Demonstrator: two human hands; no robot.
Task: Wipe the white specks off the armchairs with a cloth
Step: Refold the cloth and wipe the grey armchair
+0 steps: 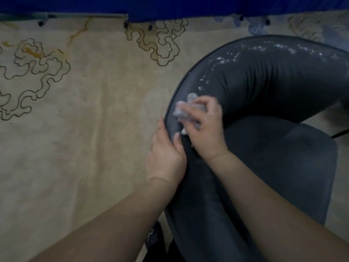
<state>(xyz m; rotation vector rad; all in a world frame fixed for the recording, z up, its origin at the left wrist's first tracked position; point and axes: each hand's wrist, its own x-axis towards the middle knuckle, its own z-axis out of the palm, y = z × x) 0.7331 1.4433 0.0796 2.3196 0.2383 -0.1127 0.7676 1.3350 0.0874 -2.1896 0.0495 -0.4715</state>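
Head: right hand (204, 127) grips cloth (186, 110)

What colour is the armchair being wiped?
Dark grey armchair, dotted with white specks; the head view shows it.

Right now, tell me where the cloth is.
The cloth is bunched in the right hand, pressed on the armchair's curved backrest, just above the left hand.
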